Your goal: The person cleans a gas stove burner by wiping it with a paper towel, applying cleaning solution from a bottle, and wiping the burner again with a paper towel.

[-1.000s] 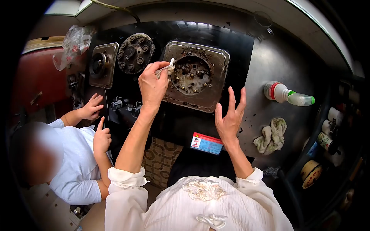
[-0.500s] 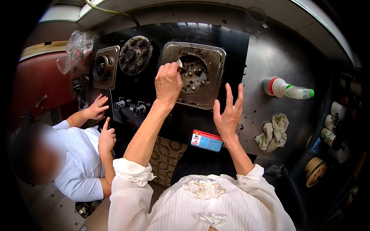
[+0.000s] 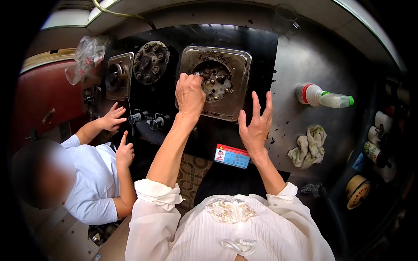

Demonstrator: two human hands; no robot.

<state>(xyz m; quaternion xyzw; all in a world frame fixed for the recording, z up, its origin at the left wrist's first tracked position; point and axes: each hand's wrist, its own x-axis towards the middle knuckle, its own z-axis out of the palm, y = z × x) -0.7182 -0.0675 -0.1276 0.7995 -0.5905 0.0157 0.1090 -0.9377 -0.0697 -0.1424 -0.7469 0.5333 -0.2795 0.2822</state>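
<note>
My left hand (image 3: 190,95) is closed over the left rim of the round burner opening (image 3: 216,82), its fingers pinching a small thing that they mostly hide. The opening, dark with grime and loose debris, sits in a square metal drip tray (image 3: 235,106) on the black gas stove (image 3: 263,54). To the right of the tray my right hand (image 3: 256,130) holds nothing, its fingers spread over the stove's edge. A detached round burner head (image 3: 151,62) lies left of the tray.
Farther right are a spray bottle (image 3: 310,94) on its side and a crumpled rag (image 3: 308,148). Another person in a light shirt (image 3: 93,178) stands at left, hands near the stove knobs (image 3: 156,123). A plastic bag (image 3: 89,56) and a glass mug (image 3: 285,21) are farther back.
My left hand has moved slightly down relative to the tray, and the white bit that showed at its fingertips is now mostly hidden. My right hand stays spread.
</note>
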